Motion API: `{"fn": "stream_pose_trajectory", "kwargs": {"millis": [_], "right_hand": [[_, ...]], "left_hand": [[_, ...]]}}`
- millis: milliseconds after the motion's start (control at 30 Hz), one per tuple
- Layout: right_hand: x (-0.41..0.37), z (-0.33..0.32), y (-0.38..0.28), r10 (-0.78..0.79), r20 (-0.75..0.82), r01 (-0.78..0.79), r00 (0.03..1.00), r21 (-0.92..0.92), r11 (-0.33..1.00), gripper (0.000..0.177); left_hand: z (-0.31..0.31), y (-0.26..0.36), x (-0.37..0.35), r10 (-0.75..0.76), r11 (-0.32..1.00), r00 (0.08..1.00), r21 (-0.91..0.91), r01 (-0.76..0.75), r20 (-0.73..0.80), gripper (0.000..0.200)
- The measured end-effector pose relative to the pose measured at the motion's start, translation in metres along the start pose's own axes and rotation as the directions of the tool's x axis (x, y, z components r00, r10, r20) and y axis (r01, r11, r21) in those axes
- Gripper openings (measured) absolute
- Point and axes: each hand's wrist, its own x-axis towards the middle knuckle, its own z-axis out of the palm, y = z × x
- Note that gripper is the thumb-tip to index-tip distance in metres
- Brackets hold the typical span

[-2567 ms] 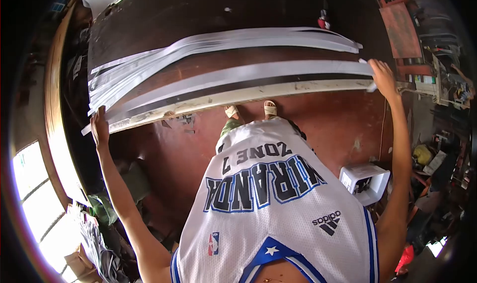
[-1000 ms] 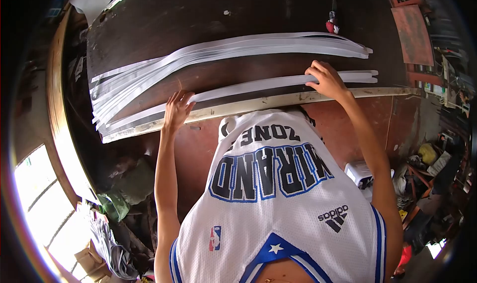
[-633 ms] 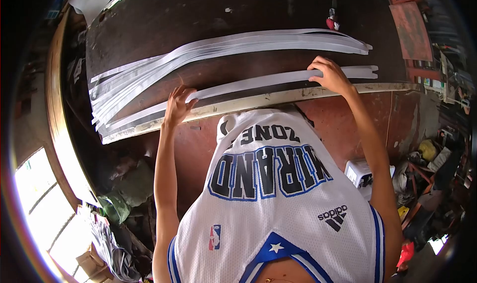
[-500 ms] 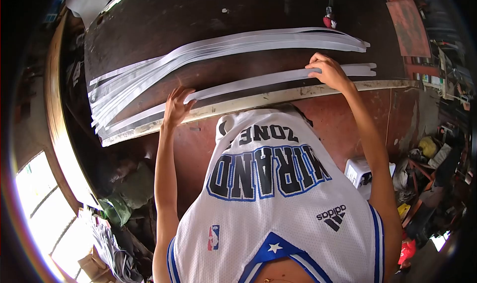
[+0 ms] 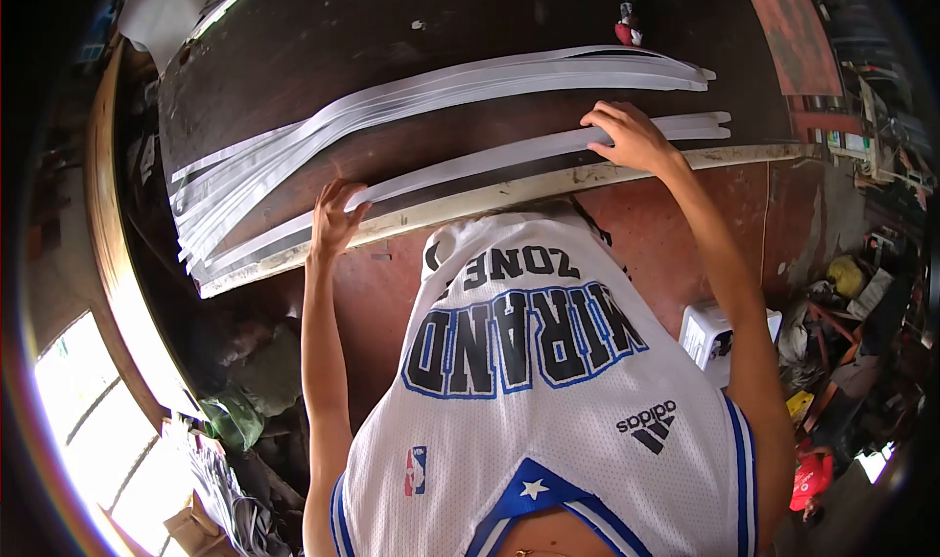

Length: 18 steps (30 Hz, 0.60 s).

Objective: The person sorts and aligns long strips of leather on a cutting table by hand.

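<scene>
White strips (image 5: 480, 160) lie beside the worktop's (image 5: 490, 14) near edge, long axis parallel to it, ends pointing left and right. My left hand (image 5: 336, 222) and right hand (image 5: 632, 138) curl over them; whether gripping, I cannot tell.

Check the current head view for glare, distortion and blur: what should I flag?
Head view: the window at lower left is blown out, coloured flare beside it. Head view: the table edge bows, probably lens distortion, and the frame corners go black. Head view: left hand, right hand and nearer white strips look fairly sharp; clutter at far right is dim and smeared.
</scene>
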Motion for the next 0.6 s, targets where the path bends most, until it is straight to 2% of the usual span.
{"fn": "stream_pose_trajectory", "kwargs": {"millis": [33, 167, 267, 400, 533, 600], "right_hand": [[0.000, 0.001, -0.001, -0.019, 0.009, 0.019, 1.000, -0.038, 0.999, 0.031], [0.004, 0.010, 0.004, -0.001, 0.009, 0.001, 1.000, -0.001, 1.000, 0.032], [0.012, 0.004, 0.008, 0.058, 0.089, -0.069, 0.994, 0.124, 0.990, 0.030], [0.022, -0.003, 0.006, 0.082, 0.198, -0.102, 0.977, 0.096, 0.990, 0.027], [0.019, 0.002, 0.009, 0.049, 0.174, -0.060, 0.984, 0.062, 0.996, 0.023], [0.018, -0.008, 0.005, 0.075, 0.119, -0.092, 0.990, 0.144, 0.985, 0.023]], "left_hand": [[-0.001, -0.002, 0.000, -0.008, 1.000, 1.000, -0.021, 0.008, 0.007, 0.034], [-0.007, -0.005, 0.000, -0.050, 0.996, 0.997, -0.069, 0.054, 0.057, 0.031], [-0.011, -0.002, 0.003, -0.064, 0.996, 0.996, -0.055, 0.067, 0.066, 0.031], [-0.013, -0.002, 0.004, -0.060, 0.996, 0.997, -0.061, 0.063, 0.056, 0.032], [-0.011, -0.003, 0.003, -0.064, 0.994, 0.995, -0.081, 0.070, 0.070, 0.031], [-0.011, -0.003, 0.003, -0.069, 0.993, 0.995, -0.090, 0.075, 0.073, 0.031]]}}
